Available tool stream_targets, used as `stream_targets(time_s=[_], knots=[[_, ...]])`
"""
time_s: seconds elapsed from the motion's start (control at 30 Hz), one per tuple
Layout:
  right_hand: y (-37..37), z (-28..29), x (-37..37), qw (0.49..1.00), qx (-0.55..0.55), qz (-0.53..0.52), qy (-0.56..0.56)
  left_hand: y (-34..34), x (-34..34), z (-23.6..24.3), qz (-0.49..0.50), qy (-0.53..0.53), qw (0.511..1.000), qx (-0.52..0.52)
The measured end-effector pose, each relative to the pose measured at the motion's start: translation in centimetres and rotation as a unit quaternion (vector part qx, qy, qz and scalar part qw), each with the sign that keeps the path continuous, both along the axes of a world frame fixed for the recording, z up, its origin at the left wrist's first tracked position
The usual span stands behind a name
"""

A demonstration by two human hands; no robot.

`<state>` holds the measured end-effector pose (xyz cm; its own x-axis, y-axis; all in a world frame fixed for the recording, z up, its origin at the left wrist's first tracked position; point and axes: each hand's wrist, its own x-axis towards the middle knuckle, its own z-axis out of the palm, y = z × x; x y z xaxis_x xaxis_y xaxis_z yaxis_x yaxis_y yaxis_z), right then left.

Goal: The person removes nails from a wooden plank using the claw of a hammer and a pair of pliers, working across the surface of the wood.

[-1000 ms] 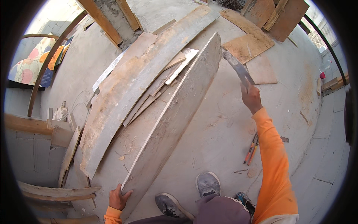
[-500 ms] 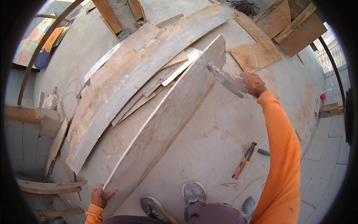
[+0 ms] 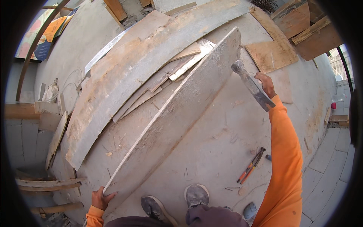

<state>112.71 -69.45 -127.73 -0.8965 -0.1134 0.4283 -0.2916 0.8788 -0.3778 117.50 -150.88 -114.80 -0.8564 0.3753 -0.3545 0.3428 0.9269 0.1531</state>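
Note:
A long, dusty wooden board (image 3: pixel 181 104) stands on its edge, running from near left to far right. My left hand (image 3: pixel 101 198) grips its near end, with the thumb on the face towards me and the fingers partly hidden behind. Beside the board's far end, my right hand (image 3: pixel 267 85) is closed round a claw hammer (image 3: pixel 251 83). Its striking face points at the board, a small gap apart as far as I can tell. Most of the hammer's handle is hidden by the hand.
Orange-handled pincers (image 3: pixel 251 166) lie on the concrete floor right of my shoes (image 3: pixel 196 195), among scattered nails. Beyond the board lie a long weathered plank (image 3: pixel 151 62) and wood strips (image 3: pixel 185 68). A plywood piece (image 3: pixel 271 56) lies far right, near stacked boards (image 3: pixel 317 39).
My right hand has drawn the hammer back from the board's face, to the right. My left hand keeps its hold on the near end. The whole view has shifted slightly.

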Motion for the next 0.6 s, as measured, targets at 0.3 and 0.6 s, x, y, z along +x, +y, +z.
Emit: stream_targets(time_s=[0.3,0.6], knots=[[0.5,-0.6,0.1,0.998,0.008,-0.048,-0.032,0.3,0.3,-0.2,-0.01,0.003,1.0,0.02],[-1.5,-1.2,0.7,0.988,0.058,-0.133,0.049,0.7,0.7,0.4,-0.021,-0.005,1.0,0.022]])
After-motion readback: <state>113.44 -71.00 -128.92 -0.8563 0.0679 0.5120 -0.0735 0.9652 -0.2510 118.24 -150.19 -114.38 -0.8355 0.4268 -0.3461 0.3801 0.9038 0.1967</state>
